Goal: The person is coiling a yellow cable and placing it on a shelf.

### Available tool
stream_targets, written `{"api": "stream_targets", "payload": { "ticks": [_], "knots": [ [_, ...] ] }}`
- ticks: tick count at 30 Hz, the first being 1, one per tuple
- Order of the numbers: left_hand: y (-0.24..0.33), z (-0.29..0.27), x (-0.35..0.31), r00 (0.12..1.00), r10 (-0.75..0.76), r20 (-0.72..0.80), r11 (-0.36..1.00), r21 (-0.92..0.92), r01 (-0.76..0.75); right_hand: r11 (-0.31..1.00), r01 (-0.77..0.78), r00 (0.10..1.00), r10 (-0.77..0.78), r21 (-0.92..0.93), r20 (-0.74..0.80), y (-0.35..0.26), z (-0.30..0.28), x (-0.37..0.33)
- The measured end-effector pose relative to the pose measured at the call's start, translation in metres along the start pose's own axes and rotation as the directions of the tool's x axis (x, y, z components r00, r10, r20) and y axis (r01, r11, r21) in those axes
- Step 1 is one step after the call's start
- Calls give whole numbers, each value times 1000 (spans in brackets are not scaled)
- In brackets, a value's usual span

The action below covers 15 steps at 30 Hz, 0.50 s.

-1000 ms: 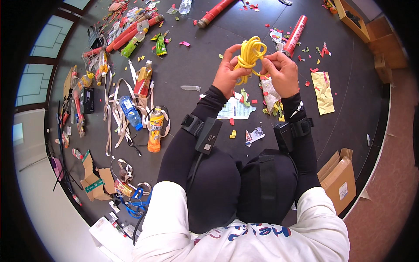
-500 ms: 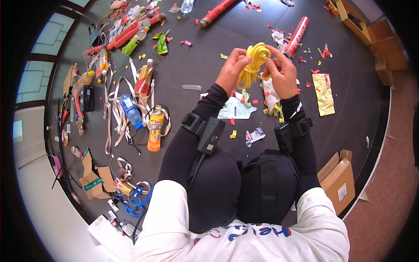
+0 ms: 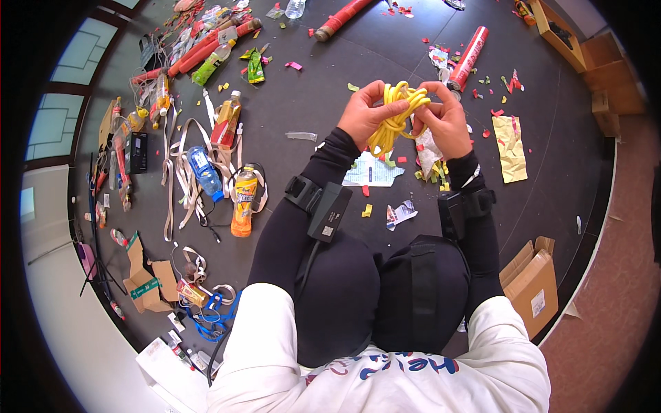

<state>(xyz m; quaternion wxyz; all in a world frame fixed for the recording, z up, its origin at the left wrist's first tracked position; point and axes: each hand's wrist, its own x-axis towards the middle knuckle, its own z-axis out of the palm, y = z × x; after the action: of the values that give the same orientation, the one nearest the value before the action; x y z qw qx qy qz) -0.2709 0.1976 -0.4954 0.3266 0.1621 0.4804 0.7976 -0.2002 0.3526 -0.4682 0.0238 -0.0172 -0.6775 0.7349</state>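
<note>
1. Yellow cord bundle (image 3: 394,129): located between the two hands, ahead of the black-clad knees (image 3: 337,296), over the dark tiled floor (image 3: 310,96).
2. Left hand (image 3: 365,118): thumb and fingers closed on the bundle's left side. Hazard: a slack grip could let the loops fan out and lose their order.
3. Right hand (image 3: 447,126): fingertips pinched narrow at the bundle's right side; which strand they hold cannot be told. Hazard: tension on the wrong strand could cinch a knot or undo the wraps.
4. Left wrist-mounted device (image 3: 330,213) and its black cable (image 3: 308,267): a freed loop could snag on either if it trails down the forearm.
5. Torn paper sheet (image 3: 374,173) and crumpled packet (image 3: 429,150): a dropped bundle could land among these scraps.
</note>
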Motion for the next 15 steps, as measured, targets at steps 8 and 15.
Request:
{"api": "stream_targets", "payload": {
  "ticks": [8,15],
  "knots": [
    [-3,3,0,996,-32,-84,999,-31,29,860,174,944,-285,-480,-168,4,6,7],
    [-3,8,0,986,-168,22,950,-263,168,961,260,918,-278,-98,-283,9,11,7]
  ]
}}
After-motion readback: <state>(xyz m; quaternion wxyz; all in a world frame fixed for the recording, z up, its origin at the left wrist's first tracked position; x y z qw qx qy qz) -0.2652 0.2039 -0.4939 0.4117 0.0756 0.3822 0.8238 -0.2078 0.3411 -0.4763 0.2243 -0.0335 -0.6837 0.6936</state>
